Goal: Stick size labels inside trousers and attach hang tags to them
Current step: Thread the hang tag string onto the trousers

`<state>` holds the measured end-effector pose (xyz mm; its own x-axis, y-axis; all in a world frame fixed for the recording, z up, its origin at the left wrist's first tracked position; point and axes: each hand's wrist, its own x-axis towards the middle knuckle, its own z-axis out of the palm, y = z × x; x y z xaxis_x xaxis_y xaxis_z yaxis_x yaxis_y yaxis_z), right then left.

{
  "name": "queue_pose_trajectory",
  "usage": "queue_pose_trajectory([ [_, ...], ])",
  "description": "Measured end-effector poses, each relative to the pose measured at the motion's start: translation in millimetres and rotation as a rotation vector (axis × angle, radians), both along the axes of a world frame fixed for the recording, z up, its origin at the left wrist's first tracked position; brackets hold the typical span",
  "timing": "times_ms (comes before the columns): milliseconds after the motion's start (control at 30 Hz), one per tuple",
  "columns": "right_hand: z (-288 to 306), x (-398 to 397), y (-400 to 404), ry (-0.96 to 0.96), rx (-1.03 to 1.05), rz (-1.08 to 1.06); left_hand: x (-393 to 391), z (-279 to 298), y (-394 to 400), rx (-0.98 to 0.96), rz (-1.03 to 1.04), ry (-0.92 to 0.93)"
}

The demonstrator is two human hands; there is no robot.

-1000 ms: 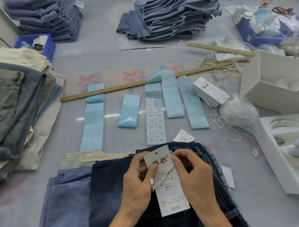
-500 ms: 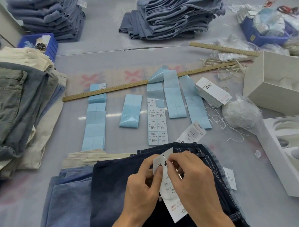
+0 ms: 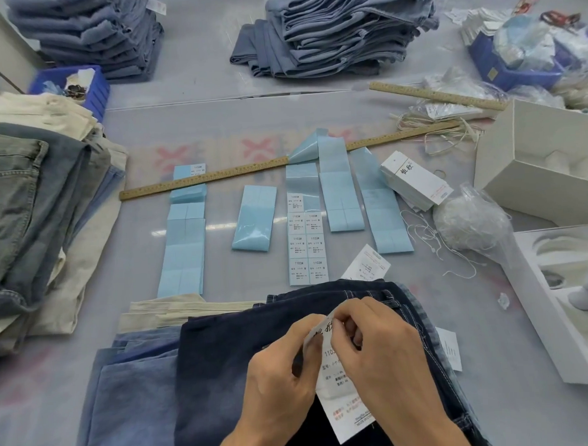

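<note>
At the near edge of the surface [image 3: 212,74], both hands meet over a pair of dark navy trousers [image 3: 231,367] that lies folded on top of lighter blue ones [image 3: 131,391]. The left hand [image 3: 279,385] and the right hand [image 3: 383,360] hold a white hang tag [image 3: 337,389] between them, fingers [image 3: 315,326] curled and pinching its upper end, so that the tag's printed lower part hangs down over the dark denim. Beyond the trousers, a strip of printed size labels [image 3: 307,242] lies among pale blue backing strips [image 3: 182,248], with a long wooden ruler [image 3: 216,175] across their far ends. A stack of hang tags [image 3: 415,180] sits to the right of the strips, near a clear bag of white strings [image 3: 471,221].
</note>
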<state>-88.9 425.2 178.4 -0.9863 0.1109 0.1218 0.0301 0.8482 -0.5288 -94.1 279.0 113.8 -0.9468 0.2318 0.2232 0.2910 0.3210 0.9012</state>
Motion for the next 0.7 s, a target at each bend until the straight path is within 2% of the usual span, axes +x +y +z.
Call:
queue_pose_trajectory([
  [267,1.4,2.2,-3.5,-0.036,-0.03,0.039,0.6,-0.9,-0.4,-0.034,0.008,0.005],
  [467,0.8,3.1,-2.6,0.0,-0.06,0.016,-0.7,2.1,-0.4,0.042,-0.002,0.031],
  [600,-0.8,3.9,-1.6,-0.011,-0.072,0.036,-1.9,-0.3,0.3,0.171,-0.013,-0.14],
  [700,-1.7,3.7,-2.7,-0.012,-0.093,0.036,-2.2,1.6,1.1,0.2,-0.04,-0.144],
])
